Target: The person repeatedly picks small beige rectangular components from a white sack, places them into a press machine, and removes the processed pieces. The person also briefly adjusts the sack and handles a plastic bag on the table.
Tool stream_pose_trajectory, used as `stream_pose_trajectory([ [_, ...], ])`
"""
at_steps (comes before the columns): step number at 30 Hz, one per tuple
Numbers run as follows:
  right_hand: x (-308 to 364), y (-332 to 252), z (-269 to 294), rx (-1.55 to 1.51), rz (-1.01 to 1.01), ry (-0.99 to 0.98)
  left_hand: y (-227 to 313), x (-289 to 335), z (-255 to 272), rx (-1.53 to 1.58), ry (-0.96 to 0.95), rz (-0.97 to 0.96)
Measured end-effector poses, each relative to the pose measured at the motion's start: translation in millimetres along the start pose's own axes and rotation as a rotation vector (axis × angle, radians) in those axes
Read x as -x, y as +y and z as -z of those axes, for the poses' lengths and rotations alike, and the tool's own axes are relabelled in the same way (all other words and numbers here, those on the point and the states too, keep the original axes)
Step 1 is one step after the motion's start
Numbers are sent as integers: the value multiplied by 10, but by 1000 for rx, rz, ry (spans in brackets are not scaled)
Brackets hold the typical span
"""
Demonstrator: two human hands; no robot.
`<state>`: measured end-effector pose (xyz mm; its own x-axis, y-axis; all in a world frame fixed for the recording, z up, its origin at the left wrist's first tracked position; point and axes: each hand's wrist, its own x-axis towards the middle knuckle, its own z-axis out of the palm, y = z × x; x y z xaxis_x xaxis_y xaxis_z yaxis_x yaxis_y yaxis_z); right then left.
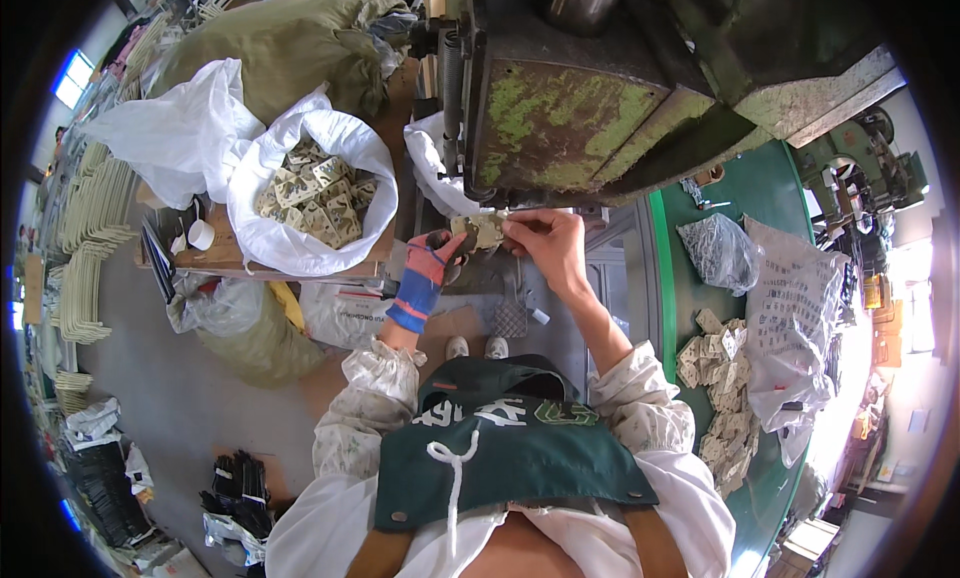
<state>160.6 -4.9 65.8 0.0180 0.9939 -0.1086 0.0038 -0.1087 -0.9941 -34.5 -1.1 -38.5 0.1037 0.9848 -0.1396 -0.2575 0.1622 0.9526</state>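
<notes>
In front of the press, a small flat beige metal plate point(484, 230) with a cut outline is held between my two hands. My left hand point(426, 270), in a red and blue glove with dark fingertips, closes on its left side. Bare fingers of my right hand point(552, 246) pinch its right edge. The green, worn press head point(560, 118) hangs just above and beyond the plate, partly hiding the work area beneath. Left of my hands, an open white sack point(375, 168) holds many similar plates point(318, 200).
The sack stands on a wooden table point(270, 270). To the right, a green-topped bench point(690, 288) carries piled plates point(722, 378), a clear bag of small parts point(718, 253) and a woven sack point(790, 318). A pedal point(510, 318) sits near my shoes. A stuffed bag point(255, 333) lies left.
</notes>
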Motion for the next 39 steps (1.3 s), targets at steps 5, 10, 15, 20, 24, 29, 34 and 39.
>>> stream_pose_trajectory([
  [5,-47,77,-29,-57,-45,25,92,23,-44,-7,34,99],
  [10,-59,129,-53,-143,-9,70,10,-1,-12,-10,18,25],
  [15,-38,-1,-34,116,-9,10,105,11,33,-221,-18,-1],
  [20,-116,189,133,148,-8,22,354,62,-63,-48,20,69],
  [24,-85,201,77,-113,-231,-114,513,122,-57,-330,-30,-107],
  [29,-83,195,26,-181,-284,-138,497,58,23,-134,-91,244],
  [34,-34,123,-77,-54,-258,-102,420,101,-63,-56,114,173],
  [39,-58,187,-35,-180,-209,-48,244,54,-28,-4,128,96],
])
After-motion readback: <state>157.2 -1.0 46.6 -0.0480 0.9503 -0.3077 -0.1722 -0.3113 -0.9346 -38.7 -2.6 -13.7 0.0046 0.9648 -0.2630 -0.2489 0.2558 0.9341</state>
